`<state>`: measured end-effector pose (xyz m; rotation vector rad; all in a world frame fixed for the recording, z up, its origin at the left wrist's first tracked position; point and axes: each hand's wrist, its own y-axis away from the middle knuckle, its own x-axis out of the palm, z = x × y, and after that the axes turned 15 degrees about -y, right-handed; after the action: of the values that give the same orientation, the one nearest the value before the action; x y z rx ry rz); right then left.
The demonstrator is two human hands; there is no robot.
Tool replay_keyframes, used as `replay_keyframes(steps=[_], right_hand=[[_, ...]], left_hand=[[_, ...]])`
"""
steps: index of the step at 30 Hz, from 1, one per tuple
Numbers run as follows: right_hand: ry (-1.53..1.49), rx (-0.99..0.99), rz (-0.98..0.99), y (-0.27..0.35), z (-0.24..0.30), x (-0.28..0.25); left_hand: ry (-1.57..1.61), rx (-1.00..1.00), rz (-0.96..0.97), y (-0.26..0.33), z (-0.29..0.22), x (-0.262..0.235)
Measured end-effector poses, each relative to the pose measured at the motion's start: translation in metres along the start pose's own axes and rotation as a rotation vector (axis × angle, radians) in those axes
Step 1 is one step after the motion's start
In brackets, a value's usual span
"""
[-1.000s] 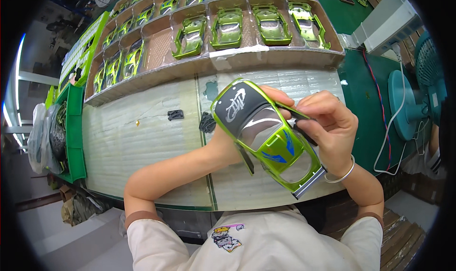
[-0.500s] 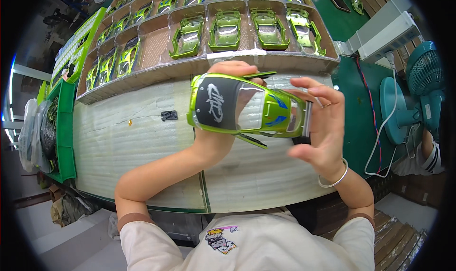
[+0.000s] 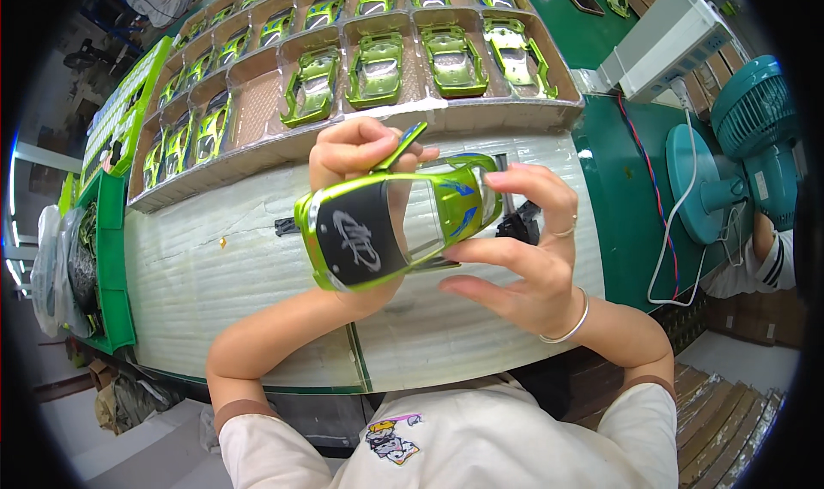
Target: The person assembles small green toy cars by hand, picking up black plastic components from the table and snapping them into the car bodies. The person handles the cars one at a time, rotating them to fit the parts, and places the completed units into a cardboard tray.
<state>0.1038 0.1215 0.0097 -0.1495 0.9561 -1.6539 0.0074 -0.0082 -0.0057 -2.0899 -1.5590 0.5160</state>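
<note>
A green toy car body shell (image 3: 451,206) with a dark hood, blue side marks and clear windows is held above the padded tabletop. My left hand (image 3: 354,150) reaches underneath it, with its fingers curled at the far side beside a raised green door (image 3: 402,146). At the shell's rear end, my right hand (image 3: 536,253) grips with thumb and fingers. Just past the rear, a black plastic part (image 3: 519,223) shows partly behind my right fingers; whether it touches the shell I cannot tell. Another small black part (image 3: 287,226) lies left of the shell.
A divided cardboard tray (image 3: 352,116) of green car shells stands across the back. At the left is a green bin (image 3: 116,266) with bagged parts. Teal fans (image 3: 697,184), a white power strip (image 3: 678,60) and cables are at the right. Other people are partly visible.
The car shell has moved left and tilted. My right hand, open around the rear before, has closed onto it. My left fingers now show more at the raised door, and the view has shifted slightly.
</note>
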Motion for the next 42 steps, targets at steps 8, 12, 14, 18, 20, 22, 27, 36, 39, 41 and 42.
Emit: replay_keyframes(steps=[8,12,14,18,20,22,27,36,39,41,42], right_hand=[[-0.197,0.052,-0.037,-0.001,-0.006,-0.003],[-0.303,0.048,-0.033,0.0,-0.011,-0.004],[-0.322,0.035,-0.033,0.001,-0.011,-0.004],[-0.322,0.021,-0.043,0.003,-0.012,-0.003],[-0.315,0.017,-0.047,0.004,-0.012,-0.003],[-0.302,0.015,-0.045,0.004,-0.013,-0.004],[-0.261,0.07,-0.073,0.006,-0.011,-0.003],[-0.171,-0.003,0.013,0.006,-0.01,-0.003],[-0.189,-0.023,-0.105,0.005,-0.015,0.001],[-0.203,0.023,-0.125,0.0,-0.016,0.002],[-0.191,0.056,-0.073,-0.003,-0.016,-0.001]], left_hand=[[0.061,0.17,0.034,0.001,0.005,-0.001],[0.15,0.169,0.025,0.002,0.005,-0.005],[0.062,0.231,0.017,0.002,0.002,-0.004],[-0.049,0.314,0.045,0.001,0.001,-0.007],[-0.073,0.326,0.055,0.002,0.001,-0.007],[-0.067,0.309,0.061,0.002,0.002,-0.008],[0.015,0.187,-0.009,-0.005,0.002,-0.004],[-0.089,0.239,0.117,-0.004,0.012,-0.014],[0.0,0.177,0.17,-0.003,0.01,-0.01],[-0.046,0.143,0.264,-0.002,0.002,-0.01],[0.005,0.112,0.257,0.001,0.005,-0.01]])
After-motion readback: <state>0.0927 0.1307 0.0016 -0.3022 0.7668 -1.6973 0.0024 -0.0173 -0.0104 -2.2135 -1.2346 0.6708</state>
